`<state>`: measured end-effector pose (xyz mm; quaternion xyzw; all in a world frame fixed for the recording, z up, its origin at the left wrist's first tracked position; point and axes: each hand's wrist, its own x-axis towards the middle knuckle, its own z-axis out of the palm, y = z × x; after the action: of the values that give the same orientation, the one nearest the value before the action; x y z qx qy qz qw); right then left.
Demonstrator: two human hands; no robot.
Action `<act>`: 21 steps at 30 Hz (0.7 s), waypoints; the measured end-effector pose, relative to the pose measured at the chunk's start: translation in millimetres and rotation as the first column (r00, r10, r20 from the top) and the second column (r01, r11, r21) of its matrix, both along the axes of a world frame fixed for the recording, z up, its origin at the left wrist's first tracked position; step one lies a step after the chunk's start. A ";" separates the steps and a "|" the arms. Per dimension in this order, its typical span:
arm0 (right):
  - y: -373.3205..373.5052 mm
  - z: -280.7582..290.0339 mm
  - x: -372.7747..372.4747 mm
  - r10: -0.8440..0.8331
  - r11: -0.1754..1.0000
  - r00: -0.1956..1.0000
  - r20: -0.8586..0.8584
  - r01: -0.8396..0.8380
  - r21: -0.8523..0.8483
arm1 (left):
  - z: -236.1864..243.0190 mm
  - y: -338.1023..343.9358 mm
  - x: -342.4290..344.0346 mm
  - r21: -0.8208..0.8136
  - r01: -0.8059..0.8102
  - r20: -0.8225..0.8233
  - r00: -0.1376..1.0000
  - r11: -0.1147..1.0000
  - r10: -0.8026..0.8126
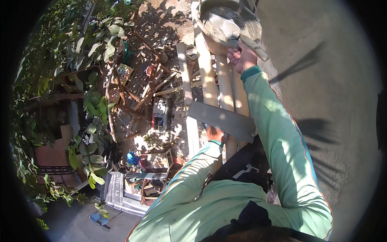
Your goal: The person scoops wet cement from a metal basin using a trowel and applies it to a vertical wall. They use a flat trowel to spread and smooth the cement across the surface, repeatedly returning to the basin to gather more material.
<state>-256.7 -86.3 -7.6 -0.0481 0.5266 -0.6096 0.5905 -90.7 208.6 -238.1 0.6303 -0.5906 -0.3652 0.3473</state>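
Your right hand (243, 60) grips a pale handle (254, 48) by the bucket (213, 45); your left hand (216, 134), partly hidden, holds a grey board (221, 119).

I counted one basin (213, 45), one handled tool (255, 49) at its rim, one grey board (221, 120) on its near side.

Looks like an outdoor building site above a sunlit, cluttered yard (165, 14), judging by long pale scaffold poles (209, 78), a round grey bucket (217, 47) holding mortar-like mix (223, 28), a broad grey plastered wall (322, 84) and a green leafy tree (96, 104).
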 end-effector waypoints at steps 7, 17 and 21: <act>7.9 -15.0 4.3 -0.085 0.996 0.996 -0.008 0.085 0.009 | 54.6 -4.6 -0.4 -0.216 0.156 0.243 0.965 0.964 -0.101; 175.8 -3.0 11.5 -0.136 0.988 0.987 0.083 0.129 0.083 | 53.0 -8.7 4.0 -0.024 0.106 0.270 0.958 0.994 -0.096; 258.7 7.2 3.4 -0.149 0.984 0.988 0.046 0.143 0.110 | 93.1 -12.0 -3.2 -0.194 0.160 0.158 0.979 0.968 -0.130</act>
<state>-253.4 172.4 -0.3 0.0387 0.5444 -0.6232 0.5601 -93.9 196.6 -145.0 0.5709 -0.6932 -0.2801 0.3393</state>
